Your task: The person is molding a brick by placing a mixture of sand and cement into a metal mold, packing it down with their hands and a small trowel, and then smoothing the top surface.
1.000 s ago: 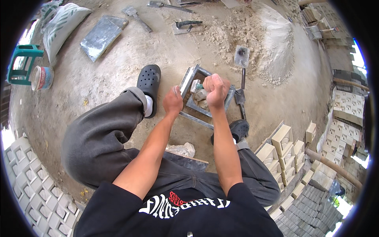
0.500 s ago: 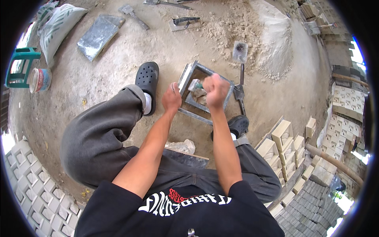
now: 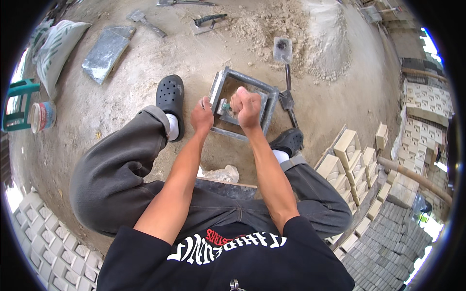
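A square grey metal mould (image 3: 270, 116) sits on the ground between my feet, with a smaller square form inside it. My left hand (image 3: 202, 115) is closed on the mould's left rim, thumb on top. Over the mould's inside, my right hand (image 3: 246, 107) is closed in a fist round a small tool (image 3: 224, 106) with a pale head and a green part, perhaps a brush. The fist hides most of the tool's handle. The pale head is close to the mould's inner left wall.
Right of the mould lies a flat-bladed tool (image 3: 287, 100). A sand pile (image 3: 327, 43) and a trowel (image 3: 208, 23) are farther off. Cast blocks (image 3: 345, 145) stand at right. At left are a grey slab (image 3: 108, 52), a bucket (image 3: 43, 116), a green stool (image 3: 19, 104) and a sack (image 3: 60, 53).
My right hand has moved left within the mould, bringing the tool's head nearer the left wall. My left hand keeps its hold on the rim. The whole view has shifted slightly.
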Demonstrator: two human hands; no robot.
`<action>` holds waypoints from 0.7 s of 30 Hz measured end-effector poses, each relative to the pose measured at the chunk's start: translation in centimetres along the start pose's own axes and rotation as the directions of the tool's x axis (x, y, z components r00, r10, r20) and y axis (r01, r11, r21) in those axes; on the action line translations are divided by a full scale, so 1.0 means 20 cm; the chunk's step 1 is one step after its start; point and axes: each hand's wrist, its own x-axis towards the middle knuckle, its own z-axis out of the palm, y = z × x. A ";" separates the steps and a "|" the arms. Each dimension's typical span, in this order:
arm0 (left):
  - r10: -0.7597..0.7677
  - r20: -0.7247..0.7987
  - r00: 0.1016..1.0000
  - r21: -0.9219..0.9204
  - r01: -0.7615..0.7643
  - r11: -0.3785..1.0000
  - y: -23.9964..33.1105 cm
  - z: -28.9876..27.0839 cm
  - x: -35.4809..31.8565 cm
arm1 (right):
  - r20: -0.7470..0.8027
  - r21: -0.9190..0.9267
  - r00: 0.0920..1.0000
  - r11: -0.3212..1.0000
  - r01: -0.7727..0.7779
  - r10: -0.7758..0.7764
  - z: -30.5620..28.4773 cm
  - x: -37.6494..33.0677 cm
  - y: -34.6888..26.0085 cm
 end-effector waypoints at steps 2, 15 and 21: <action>0.026 -0.022 0.999 0.001 -0.026 1.000 -0.01 0.00 0.03 | -0.017 -0.065 0.992 0.990 0.128 -0.129 0.04 -0.02 -0.08; 0.025 0.046 0.999 -0.093 -0.021 0.995 0.01 0.02 0.01 | -0.035 -0.162 0.995 0.983 0.084 -0.091 -0.01 -0.24 0.12; 0.034 0.048 0.998 -0.094 -0.029 0.995 -0.01 0.01 0.03 | 0.064 -0.177 0.991 0.976 0.129 -0.119 0.02 -0.24 0.08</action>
